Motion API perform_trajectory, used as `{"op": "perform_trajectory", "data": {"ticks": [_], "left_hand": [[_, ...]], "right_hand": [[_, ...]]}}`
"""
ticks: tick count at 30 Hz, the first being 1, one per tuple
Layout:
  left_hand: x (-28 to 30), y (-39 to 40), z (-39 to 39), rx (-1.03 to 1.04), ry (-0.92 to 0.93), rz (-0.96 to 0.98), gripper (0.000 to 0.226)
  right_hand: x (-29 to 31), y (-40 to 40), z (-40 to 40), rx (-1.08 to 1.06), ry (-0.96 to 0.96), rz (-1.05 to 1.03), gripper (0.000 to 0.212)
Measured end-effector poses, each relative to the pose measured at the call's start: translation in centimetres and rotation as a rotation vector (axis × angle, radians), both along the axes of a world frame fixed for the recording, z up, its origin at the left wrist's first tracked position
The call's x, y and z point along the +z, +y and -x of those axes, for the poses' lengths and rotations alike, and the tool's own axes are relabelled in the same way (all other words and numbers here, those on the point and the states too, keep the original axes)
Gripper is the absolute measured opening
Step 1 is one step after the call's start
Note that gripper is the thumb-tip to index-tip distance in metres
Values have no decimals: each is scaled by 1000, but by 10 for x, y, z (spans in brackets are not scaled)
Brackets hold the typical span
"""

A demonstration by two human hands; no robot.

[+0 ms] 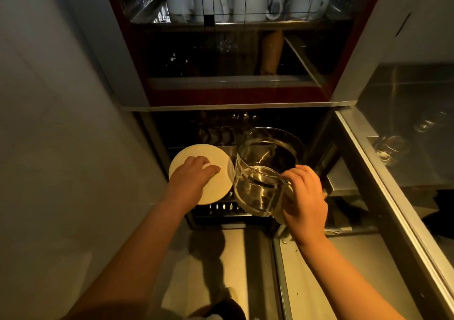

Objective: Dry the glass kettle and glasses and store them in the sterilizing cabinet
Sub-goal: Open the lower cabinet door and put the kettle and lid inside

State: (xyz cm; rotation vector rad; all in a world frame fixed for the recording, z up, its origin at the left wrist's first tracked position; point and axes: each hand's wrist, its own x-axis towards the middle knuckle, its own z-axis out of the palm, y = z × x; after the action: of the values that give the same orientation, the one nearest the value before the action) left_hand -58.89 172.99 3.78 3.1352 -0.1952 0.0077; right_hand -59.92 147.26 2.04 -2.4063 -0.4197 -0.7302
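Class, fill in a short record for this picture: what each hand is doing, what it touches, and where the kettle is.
left hand: fingers rest on the white plate
right hand: grips the glass kettle by its handle
kettle place: held over the lower rack of the open cabinet
kettle tilt: mouth leans away from the person

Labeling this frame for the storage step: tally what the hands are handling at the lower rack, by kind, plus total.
Glass kettle: 1, the glass kettle, gripped at its handle by the right hand.
White plate: 1, the white plate, under the left hand, which rests on top of it.
Total: 2
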Motion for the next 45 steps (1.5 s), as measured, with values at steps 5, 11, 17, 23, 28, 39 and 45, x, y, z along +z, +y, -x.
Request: {"op": "perform_trajectory", "data": {"ticks": [5,11,17,23,28,39,45], "left_hand": [[-18,5,-20,-17,11,-6,67],[-39,10,-38,-39,39,39,69],[-53,9,-56,-13,68,88,65],[-64,3,-71,-14,80,114,67],[-69,0,-87,-20,81,122,70],[-77,-5,-127,-38,135,86,74],[-79,-6,-142,4,186,71,74]], "right_hand": [[-20,4,-16,-17,2,-2,45],[-39,7,-30,-17,24,-14,51],[-44,6,-39,-8,56,-20,51],[-44,2,-46,-13,117,13,58],[-45,0,-51,-21,167,22,57],[-44,-3,-63,-3,190,15,60],[-43,-5,-65,9,199,18,65]]}}
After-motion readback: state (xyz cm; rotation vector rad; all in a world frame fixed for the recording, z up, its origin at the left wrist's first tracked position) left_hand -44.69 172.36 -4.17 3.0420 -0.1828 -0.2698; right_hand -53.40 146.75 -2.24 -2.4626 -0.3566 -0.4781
